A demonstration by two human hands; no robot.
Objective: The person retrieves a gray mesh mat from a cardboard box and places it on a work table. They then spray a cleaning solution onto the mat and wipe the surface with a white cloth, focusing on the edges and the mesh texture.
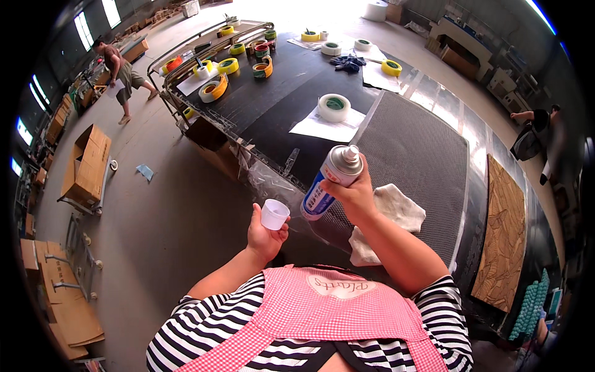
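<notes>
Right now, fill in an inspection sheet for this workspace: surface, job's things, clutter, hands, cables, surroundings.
Surface: dark table, with a grey textured mat across its near right part.
Job's things: white cup and blue-and-silver spray can, both held off the table; the cup's contents cannot be told.
Clutter: several tape rolls, some on paper sheets; dark bundled fabric; cream cloth, partly hidden by the right forearm.
Hands: left hand holds the cup; right hand grips the can.
Cables: nothing seen.
Surroundings: cardboard box on the left; one person beyond it, another far right.
</notes>
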